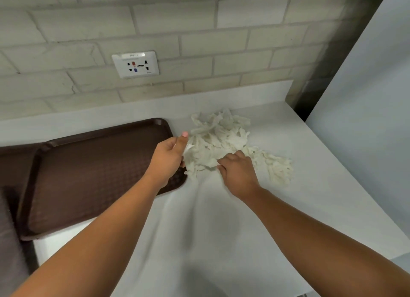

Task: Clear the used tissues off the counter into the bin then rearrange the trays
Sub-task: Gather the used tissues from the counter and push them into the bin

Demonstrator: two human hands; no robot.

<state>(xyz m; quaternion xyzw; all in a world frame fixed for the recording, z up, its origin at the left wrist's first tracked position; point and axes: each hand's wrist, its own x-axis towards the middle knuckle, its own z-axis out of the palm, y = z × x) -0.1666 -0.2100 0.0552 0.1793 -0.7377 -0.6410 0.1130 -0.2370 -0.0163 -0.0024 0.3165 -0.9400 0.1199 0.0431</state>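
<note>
A loose heap of white used tissues (224, 137) lies on the white counter (221, 219), spreading right toward a smaller clump (279, 168). My left hand (170, 156) hovers over the right corner of a brown tray (93, 174), its thumb and fingers curled at the heap's left edge and touching tissue there. My right hand (238, 172) reaches in from the right, fingers curled down onto the front of the heap. Whether either hand has closed on tissue is hidden by the fingers.
A second brown tray (13, 161) lies partly under the first at the far left. A wall socket (135, 64) sits on the brick wall behind. A pale panel (366, 97) rises at the counter's right end.
</note>
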